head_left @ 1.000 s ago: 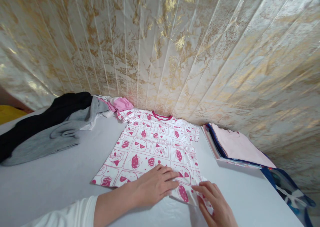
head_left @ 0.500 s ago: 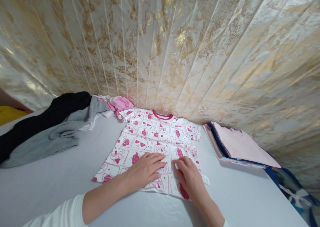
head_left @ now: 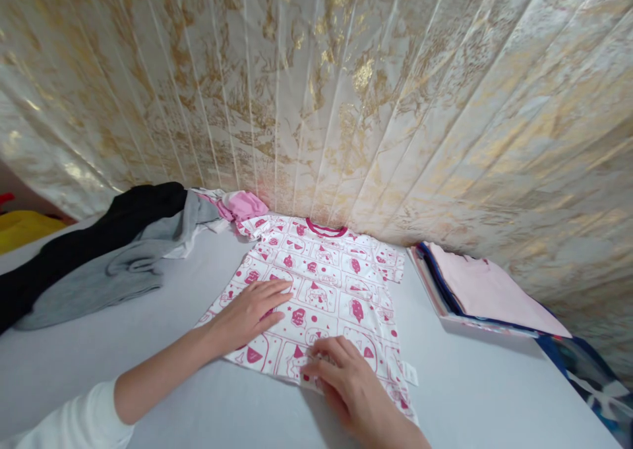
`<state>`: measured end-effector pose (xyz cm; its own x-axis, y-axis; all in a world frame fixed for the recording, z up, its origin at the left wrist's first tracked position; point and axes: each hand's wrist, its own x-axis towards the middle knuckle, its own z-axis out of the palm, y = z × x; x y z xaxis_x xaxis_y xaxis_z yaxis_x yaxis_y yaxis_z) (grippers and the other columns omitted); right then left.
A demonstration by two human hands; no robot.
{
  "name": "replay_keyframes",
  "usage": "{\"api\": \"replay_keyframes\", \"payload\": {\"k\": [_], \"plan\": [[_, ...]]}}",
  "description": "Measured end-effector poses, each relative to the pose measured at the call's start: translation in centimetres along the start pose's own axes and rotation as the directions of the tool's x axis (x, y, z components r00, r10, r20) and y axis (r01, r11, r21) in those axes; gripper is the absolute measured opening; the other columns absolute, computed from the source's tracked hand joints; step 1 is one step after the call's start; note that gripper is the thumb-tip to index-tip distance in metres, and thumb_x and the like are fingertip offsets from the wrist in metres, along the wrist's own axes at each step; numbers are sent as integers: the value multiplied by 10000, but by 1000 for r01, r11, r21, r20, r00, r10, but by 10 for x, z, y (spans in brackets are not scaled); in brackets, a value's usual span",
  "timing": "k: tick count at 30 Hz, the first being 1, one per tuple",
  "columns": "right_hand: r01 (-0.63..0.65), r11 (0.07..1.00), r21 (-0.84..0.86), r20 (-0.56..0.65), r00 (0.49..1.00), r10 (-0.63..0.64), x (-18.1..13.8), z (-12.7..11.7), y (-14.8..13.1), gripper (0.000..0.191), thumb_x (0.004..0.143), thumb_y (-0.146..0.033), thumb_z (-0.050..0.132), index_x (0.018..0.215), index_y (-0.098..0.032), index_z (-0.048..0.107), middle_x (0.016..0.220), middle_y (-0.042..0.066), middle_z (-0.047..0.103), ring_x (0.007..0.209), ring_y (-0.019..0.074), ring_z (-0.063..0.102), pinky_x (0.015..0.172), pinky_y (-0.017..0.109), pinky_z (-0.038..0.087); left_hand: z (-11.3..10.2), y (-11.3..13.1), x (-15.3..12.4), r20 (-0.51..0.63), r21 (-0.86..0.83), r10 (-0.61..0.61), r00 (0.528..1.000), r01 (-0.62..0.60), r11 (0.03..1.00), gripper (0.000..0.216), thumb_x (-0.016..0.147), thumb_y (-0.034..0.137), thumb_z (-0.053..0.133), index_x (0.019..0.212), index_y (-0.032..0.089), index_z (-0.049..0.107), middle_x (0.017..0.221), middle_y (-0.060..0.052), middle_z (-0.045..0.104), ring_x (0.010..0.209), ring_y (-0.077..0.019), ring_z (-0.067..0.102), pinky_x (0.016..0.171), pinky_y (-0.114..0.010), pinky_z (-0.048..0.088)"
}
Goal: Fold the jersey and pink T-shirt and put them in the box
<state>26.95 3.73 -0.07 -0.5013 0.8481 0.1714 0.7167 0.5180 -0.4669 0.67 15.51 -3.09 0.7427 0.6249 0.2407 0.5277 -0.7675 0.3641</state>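
Note:
A white T-shirt with pink cartoon prints and a pink collar (head_left: 326, 284) lies spread flat on the pale grey table (head_left: 163, 357), collar toward the wall. My left hand (head_left: 250, 310) lies flat and open on the shirt's left half, fingers stretched toward the middle. My right hand (head_left: 346, 380) rests on the lower hem near the middle, fingers bent and pressing the cloth. A small white tag (head_left: 409, 373) sticks out at the shirt's right edge.
A heap of black, grey and pink clothes (head_left: 103, 251) lies at the left rear. A stack of folded garments with a pale pink one on top (head_left: 487, 291) sits at the right. A gold-and-white draped sheet (head_left: 346, 106) backs the table.
My left hand has slid left and up across the shirt. My right hand moved from the right hem corner toward the middle, then down to the lower hem.

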Motion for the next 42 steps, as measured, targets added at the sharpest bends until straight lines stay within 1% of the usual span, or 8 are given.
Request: {"api": "replay_keyframes", "payload": {"k": [5, 11, 16, 20, 27, 31, 38, 42], "plan": [[-128, 991, -29, -123, 985, 124, 9, 0, -2, 428, 854, 1, 394, 1078, -269, 640, 1106, 72, 569, 990, 216, 519, 835, 366, 460, -10, 11, -10, 9, -59, 26, 1000, -25, 998, 357, 984, 255, 451, 1331, 254, 538, 1453, -71, 472, 1332, -238, 418, 1089, -422, 311], [-72, 981, 180, 23, 997, 69, 5, 12, -14, 477, 798, 34, 440, 1081, -299, 632, 1139, 36, 558, 1041, 199, 501, 885, 347, 443, -26, 51, -33, 217, -180, 254, 943, -217, 959, 442, 953, 408, 541, 1383, 336, 471, 1498, -24, 415, 1341, -254, 409, 1106, -403, 301], [-196, 949, 245, 63, 981, 186, -12, 4, 1, 392, 774, 25, 428, 871, -271, 666, 1100, 24, 556, 1069, 195, 494, 909, 348, 431, -30, 46, -49, 300, -184, 311, 902, -265, 947, 579, 923, 551, 532, 1452, 394, 354, 1560, -35, 280, 1390, -308, 332, 1129, -467, 246], [-205, 951, 232, 43, 979, 200, -29, -6, 14, 325, 769, -9, 421, 784, -245, 643, 1099, 32, 555, 1066, 205, 484, 911, 372, 427, -30, 40, -54, 314, -223, 274, 909, -210, 952, 770, 894, 586, 553, 1521, 337, 181, 1571, -57, 243, 1414, -308, 279, 1154, -465, 199], [-196, 961, 193, 31, 981, 193, -44, -12, 15, 295, 775, -8, 423, 708, -227, 608, 1119, 31, 544, 1104, 210, 469, 922, 381, 424, -34, 48, -53, 308, -257, 228, 924, -150, 955, 485, 920, 545, 541, 1363, 355, 496, 1546, -24, 322, 1404, -299, 305, 1144, -470, 232], [-145, 982, 119, 30, 989, 142, -43, -7, 8, 248, 841, -59, 449, 873, -245, 609, 1097, 51, 550, 1050, 206, 500, 876, 366, 456, -32, 62, -45, 293, -271, 239, 926, -159, 949, 585, 928, 546, 524, 1442, 296, 400, 1543, -68, 318, 1411, -300, 292, 1156, -477, 199], [-233, 967, 101, -107, 964, 243, -41, -24, 10, 240, 908, -153, 421, 1061, -262, 570, 1090, 71, 559, 1010, 195, 585, 872, 330, 507, -19, 84, 6, 305, -350, 416, 857, -306, 886, 562, 963, 437, 498, 1466, 219, 370, 1518, -105, 349, 1410, -308, 285, 1143, -488, 235], [-220, 960, 171, 83, 975, 208, -47, -28, 8, 204, 896, -171, 468, 1016, -251, 611, 1048, 69, 591, 969, 174, 624, 846, 270, 520, -6, 82, 16, 264, -394, 465, 845, -345, 852, 585, 963, 463, 495, 1481, 243, 338, 1516, -103, 348, 1407, -306, 290, 1148, -487, 227]]}}
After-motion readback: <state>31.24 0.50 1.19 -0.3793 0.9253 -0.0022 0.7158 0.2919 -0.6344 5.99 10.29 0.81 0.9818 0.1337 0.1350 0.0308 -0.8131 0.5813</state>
